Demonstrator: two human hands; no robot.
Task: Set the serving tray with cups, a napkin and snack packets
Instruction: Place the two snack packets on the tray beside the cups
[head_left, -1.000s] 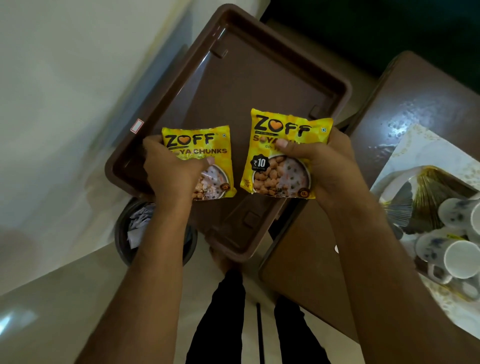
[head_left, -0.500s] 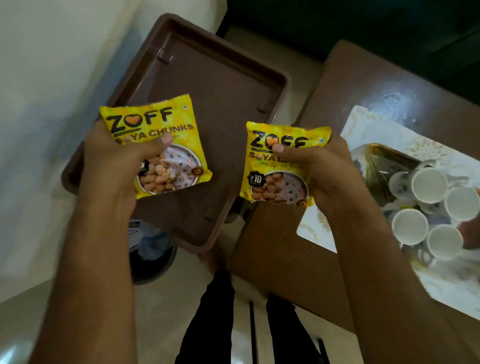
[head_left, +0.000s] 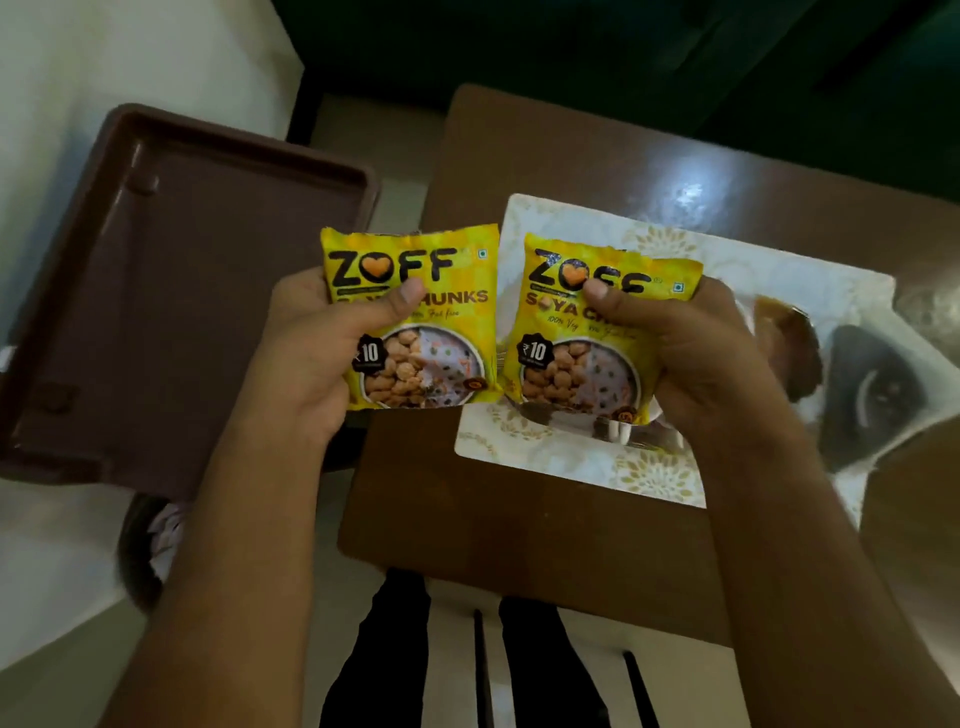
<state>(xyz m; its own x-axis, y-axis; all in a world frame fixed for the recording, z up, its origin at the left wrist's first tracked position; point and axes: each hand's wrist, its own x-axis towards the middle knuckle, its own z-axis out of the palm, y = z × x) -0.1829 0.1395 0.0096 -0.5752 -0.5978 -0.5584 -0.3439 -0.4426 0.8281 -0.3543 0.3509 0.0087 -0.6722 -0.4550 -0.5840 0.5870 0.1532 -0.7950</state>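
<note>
Nearest the camera, at the bottom edge, the person's dark trouser legs stand on a pale floor, just short of the near edge of a brown wooden table. Two bare forearms reach forward from there over the table.

The left hand is clamped on a yellow snack packet, thumb pressed across its printed front, held up above the table's left edge. The right hand is clamped the same way on a second yellow snack packet, held above the table. The two packets are side by side, upright, their inner edges almost touching. Each shows the brand name Zoff, the words soya chunks partly covered by a thumb, and a picture of a bowl.

Below and behind the right packet, a white tray with gold flower patterns lies on the table. Things on its right half are too blurred to identify.

Left of the table stands a dark brown plastic lid or tray, tilted. Beyond the table everything is dark green.
</note>
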